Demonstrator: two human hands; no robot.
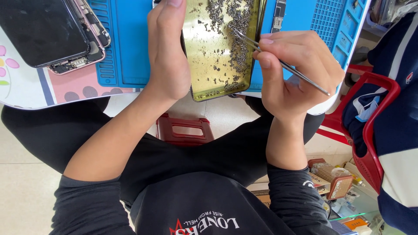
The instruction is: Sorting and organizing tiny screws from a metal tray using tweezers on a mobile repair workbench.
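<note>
A shallow gold metal tray holding several tiny dark screws sits on a blue work mat at the table's near edge. My left hand rests on the tray's left rim, fingers together, gripping its side. My right hand pinches thin metal tweezers, whose tips reach into the pile of screws at the tray's right side.
An opened phone with its dark screen lifted lies at the far left on the mat. A small circuit board lies right of the tray. A red plastic stool stands below. Another person sits in a red chair on the right.
</note>
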